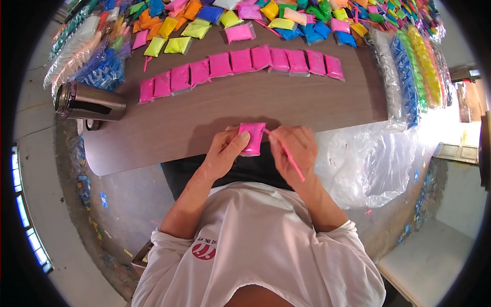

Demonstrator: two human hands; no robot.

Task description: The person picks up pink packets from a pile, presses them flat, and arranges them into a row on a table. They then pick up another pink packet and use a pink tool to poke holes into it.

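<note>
Near the table's front edge, my left hand (224, 149) holds a small pink packet (252, 139), its thumb pressed on the packet's face. Close on the right, my right hand (295, 151) is closed on a thin pink strip (292, 162). The strip's upper end is by the packet's top right corner, and its lower end hangs below the fingers. Whether strip and packet are joined is too small to tell. Farther back, a curved row of several pink packets (241, 61) lies side by side on the brown table (215, 105).
A metal flask (97, 102) lies on its side at the table's left. Many coloured packets (196, 29) are heaped along the back. Strips of packets in several colours (423, 66) lie at the right. Clear plastic sheeting (365, 166) hangs below the table's right edge.
</note>
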